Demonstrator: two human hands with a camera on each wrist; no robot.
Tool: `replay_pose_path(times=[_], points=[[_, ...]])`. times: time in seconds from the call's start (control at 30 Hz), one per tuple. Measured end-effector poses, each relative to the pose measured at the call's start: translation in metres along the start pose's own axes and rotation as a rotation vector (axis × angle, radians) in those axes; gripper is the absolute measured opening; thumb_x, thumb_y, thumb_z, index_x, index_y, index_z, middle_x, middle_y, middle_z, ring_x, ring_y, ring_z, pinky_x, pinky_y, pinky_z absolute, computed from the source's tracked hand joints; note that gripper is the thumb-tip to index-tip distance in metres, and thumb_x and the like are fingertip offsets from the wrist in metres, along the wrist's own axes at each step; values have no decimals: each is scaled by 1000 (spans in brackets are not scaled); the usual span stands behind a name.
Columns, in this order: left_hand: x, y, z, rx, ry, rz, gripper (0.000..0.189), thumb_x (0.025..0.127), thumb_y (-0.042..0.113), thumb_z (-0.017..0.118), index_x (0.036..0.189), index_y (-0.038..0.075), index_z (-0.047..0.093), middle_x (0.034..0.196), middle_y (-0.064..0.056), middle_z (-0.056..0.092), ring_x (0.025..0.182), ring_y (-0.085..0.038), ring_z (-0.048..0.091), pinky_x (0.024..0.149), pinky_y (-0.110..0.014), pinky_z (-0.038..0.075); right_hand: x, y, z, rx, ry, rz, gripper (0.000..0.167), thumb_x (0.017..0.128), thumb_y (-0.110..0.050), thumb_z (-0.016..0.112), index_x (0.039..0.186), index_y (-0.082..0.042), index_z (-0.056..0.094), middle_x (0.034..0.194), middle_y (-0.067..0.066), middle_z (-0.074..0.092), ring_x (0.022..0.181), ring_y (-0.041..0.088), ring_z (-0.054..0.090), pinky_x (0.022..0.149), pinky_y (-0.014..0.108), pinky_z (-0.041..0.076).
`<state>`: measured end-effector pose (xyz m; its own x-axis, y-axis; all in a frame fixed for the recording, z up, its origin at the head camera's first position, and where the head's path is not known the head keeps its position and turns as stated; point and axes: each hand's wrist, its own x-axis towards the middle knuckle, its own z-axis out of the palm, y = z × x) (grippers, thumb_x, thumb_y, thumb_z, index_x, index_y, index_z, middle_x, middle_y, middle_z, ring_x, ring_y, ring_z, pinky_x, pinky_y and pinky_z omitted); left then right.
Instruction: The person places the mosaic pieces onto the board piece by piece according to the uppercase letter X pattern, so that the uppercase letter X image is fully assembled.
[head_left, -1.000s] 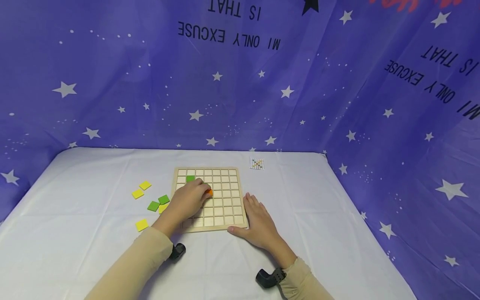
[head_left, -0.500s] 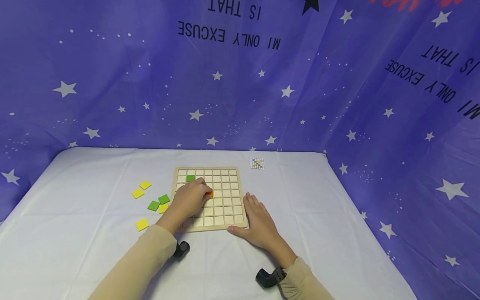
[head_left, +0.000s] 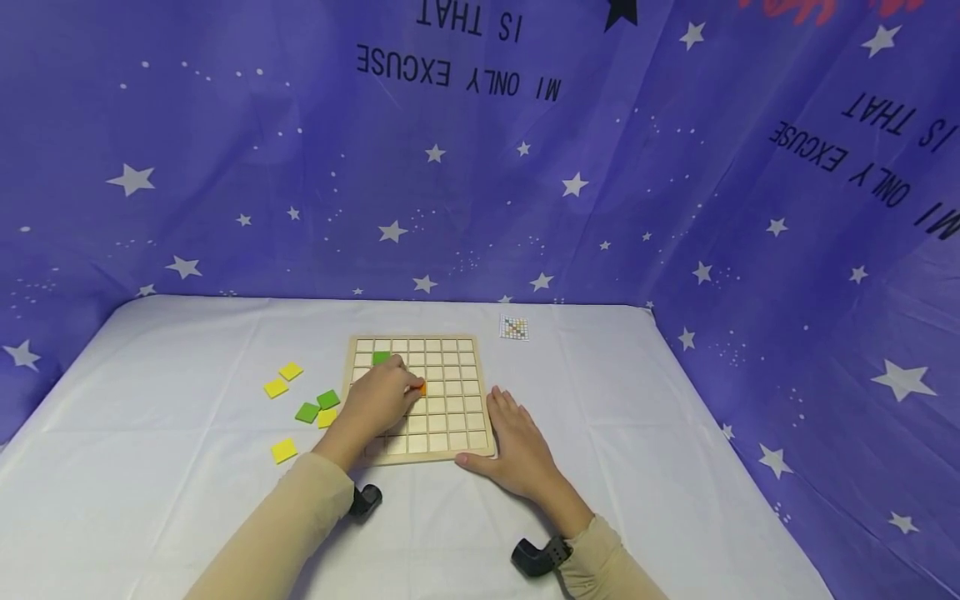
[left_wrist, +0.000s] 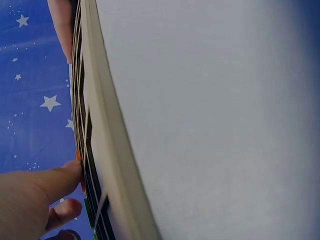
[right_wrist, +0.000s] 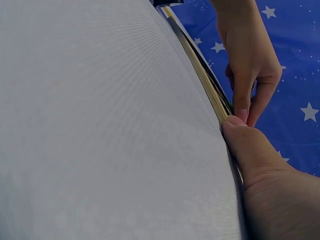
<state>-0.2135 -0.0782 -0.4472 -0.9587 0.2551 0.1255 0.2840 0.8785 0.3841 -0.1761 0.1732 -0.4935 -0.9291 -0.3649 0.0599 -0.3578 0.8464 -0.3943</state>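
Note:
A wooden grid board (head_left: 455,405) lies on the white table. My left hand (head_left: 381,396) reaches over its left half and pinches a small orange tile (head_left: 423,388) at a square near the middle. The left wrist view shows thumb and finger against the orange tile (left_wrist: 78,155) at board level; whether it sits flat in the square I cannot tell. A green tile (head_left: 381,357) sits in an upper-left square, and my left hand covers several squares. My right hand (head_left: 517,446) rests at the board's lower right corner, fingers along the right side, thumb touching the front edge.
Left of the board lie loose yellow tiles (head_left: 283,451) and green tiles (head_left: 307,412), one yellow tile partly beside my left wrist. A small printed pattern card (head_left: 514,327) lies beyond the board's far right corner. A purple starry cloth (head_left: 480,208) hangs behind the table.
My left wrist and forearm have swung slightly to the right, while the fingertips stay at nearly the same square with the orange tile. The right hand and board have not moved.

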Motion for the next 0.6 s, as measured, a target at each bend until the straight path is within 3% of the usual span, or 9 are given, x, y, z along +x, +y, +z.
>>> replay_pose_path(times=[0.27,0.4,0.6], points=[[-9,-4,-3,11,-27,-26,31,93,26,71,124,20,72,99,-5,58,73,-15,53,60,-32,48,-1,-1,-1,4,-1,3,117,77,-81,58,158,-5,21,166,9,18,155,26,14,126,47,15],[-16,-7,-14,-49,16,-30,35,92,23,70,126,16,69,101,-6,58,70,-15,51,59,-32,46,0,0,0,0,-3,5,117,78,-80,59,158,-5,19,166,9,17,155,25,13,126,46,15],[-31,-21,-33,-95,62,-84,36,94,24,67,128,16,67,109,-7,61,80,-18,60,65,-37,52,1,1,2,-6,7,-5,116,78,-79,60,158,-5,20,166,9,17,155,27,15,125,47,16]])
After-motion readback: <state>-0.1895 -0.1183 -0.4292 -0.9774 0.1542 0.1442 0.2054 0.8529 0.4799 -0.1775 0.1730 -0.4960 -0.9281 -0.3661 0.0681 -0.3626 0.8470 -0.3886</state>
